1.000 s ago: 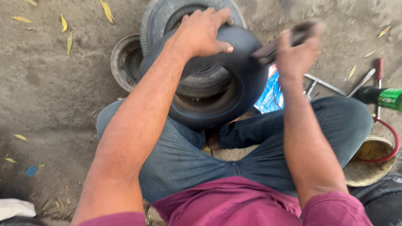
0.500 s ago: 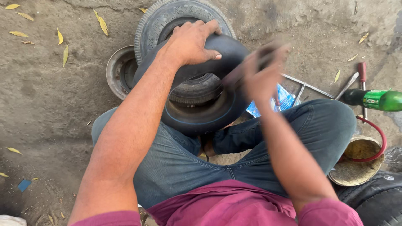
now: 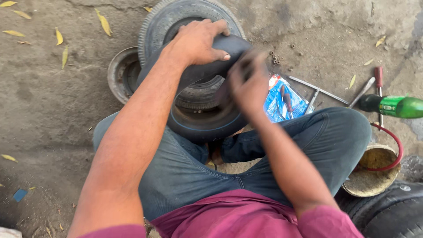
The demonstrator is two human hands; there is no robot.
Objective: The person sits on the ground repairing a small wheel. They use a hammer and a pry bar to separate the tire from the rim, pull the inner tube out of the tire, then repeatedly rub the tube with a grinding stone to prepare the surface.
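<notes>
1. Your left hand (image 3: 198, 42), upper centre of the frame, is clamped over the top of the black inner tube (image 3: 207, 125): fingers curled over its far side, thumb pressed flat along the near side, so the rubber sits pinched between them

2. Your right hand (image 3: 249, 86) sits just right of centre and is blurred; it lies against the tube's right-hand curve, but I cannot tell how far the fingers are closed or whether they hold anything

3. The tube stands on edge between your knees in the middle of the frame, its top under your left palm and its lower loop resting against your jeans (image 3: 185, 172); behind it lies the grey tyre (image 3: 154, 26), with the metal rim (image 3: 121, 72) to its left

4. What could go wrong, as I judge it: the tube is soft and held mainly at one point, so a hard rub from the right hand could fold it or pull it from under your thumb

5. The screwdrivers (image 3: 378, 83) and green bottle (image 3: 392, 105) at the right edge lie near your knee; a leg shift could knock them
</notes>
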